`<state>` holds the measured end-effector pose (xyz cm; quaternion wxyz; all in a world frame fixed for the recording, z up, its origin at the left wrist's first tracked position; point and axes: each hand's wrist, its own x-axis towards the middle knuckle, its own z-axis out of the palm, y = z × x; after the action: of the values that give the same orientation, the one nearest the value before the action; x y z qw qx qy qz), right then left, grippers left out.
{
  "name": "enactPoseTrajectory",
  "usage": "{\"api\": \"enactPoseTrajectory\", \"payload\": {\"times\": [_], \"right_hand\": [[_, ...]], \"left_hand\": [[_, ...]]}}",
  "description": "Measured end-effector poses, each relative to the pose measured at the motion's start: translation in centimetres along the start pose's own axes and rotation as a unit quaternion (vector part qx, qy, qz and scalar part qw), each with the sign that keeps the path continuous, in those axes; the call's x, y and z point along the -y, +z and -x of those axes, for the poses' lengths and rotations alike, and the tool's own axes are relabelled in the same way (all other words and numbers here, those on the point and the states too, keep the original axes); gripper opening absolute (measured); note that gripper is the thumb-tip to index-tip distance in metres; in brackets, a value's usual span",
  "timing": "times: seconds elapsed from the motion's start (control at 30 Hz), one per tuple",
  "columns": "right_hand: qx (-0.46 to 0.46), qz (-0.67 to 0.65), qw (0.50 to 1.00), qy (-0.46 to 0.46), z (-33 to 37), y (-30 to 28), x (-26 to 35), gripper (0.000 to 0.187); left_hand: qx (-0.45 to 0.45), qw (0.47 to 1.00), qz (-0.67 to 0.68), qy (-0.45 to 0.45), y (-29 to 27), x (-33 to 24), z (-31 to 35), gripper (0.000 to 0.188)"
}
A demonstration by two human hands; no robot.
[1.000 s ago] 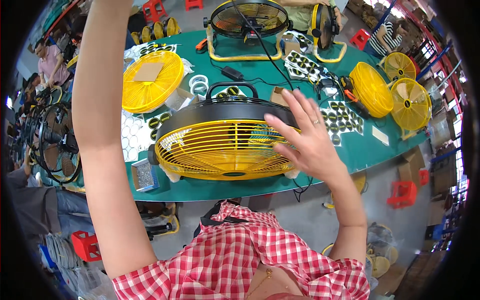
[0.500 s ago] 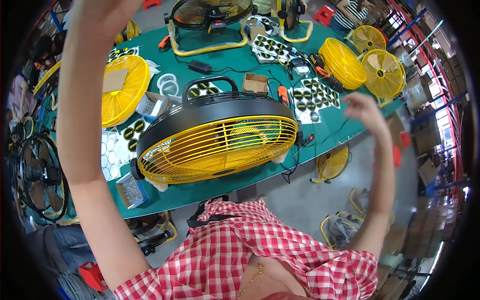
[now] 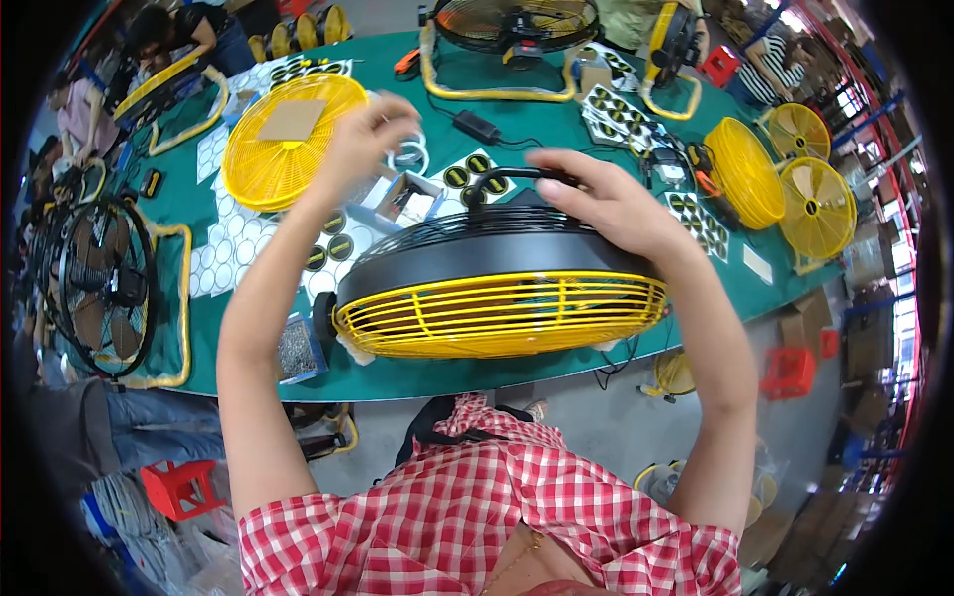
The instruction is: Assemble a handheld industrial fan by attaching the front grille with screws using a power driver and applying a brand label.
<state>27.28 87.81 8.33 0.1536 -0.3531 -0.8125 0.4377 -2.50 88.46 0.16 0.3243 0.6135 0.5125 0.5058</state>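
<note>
A black and yellow drum fan [image 3: 497,260] lies tilted on the table in front of me, its yellow grille toward me. My right hand [image 3: 614,199] is closed on the fan's black handle [image 3: 494,179], thumb on the near side and fingers over the far side. Blurred by motion, my left hand [image 3: 360,139] is raised beside a loose yellow fan grille [image 3: 248,164]; its fingers look bent, and whether they hold anything is unclear. A cardboard piece [image 3: 292,120] rests on that grille. Close below the hand sits an open box of small parts [image 3: 402,202].
The green table [image 3: 388,380] carries sheets of round black stickers [image 3: 704,221], a black power adapter [image 3: 477,126] and a box of screws [image 3: 300,348]. Other fans [image 3: 104,288] stand left and beyond. Yellow grilles [image 3: 743,174] stand at the right. People [image 3: 184,35] are beyond the table.
My right hand has come from the right onto the fan's handle. My left hand has moved down from the top edge toward the loose grille. The fan is tilted differently, and the view has shifted.
</note>
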Motion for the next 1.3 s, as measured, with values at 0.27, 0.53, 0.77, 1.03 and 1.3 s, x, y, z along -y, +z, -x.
{"api": "enactPoseTrajectory", "payload": {"times": [0.27, 0.53, 0.77, 1.03, 1.3], "right_hand": [[-0.034, 0.098, 0.994, -0.025, 6.3, 4.3, 4.4, 0.029], [-0.090, 0.091, 0.991, 0.034, 9.5, 5.1, 6.3, 0.028], [-0.088, 0.100, 0.990, 0.045, 9.1, 5.1, 6.2, 0.034], [-0.088, 0.107, 0.989, 0.051, 9.0, 5.0, 6.2, 0.038], [-0.094, 0.092, 0.990, 0.055, 8.7, 5.1, 6.0, 0.033]], "left_hand": [[0.272, 0.905, 0.249, -0.213, 1.8, 6.8, 10.0, 0.023], [0.367, 0.853, 0.324, -0.181, 7.0, 10.9, 13.3, 0.015], [0.409, 0.868, 0.254, -0.120, 8.6, 11.0, 13.8, 0.015], [0.378, 0.895, 0.228, -0.068, 9.2, 11.1, 13.6, 0.016], [0.412, 0.909, 0.020, -0.060, 8.2, 8.2, 10.9, 0.017]]}}
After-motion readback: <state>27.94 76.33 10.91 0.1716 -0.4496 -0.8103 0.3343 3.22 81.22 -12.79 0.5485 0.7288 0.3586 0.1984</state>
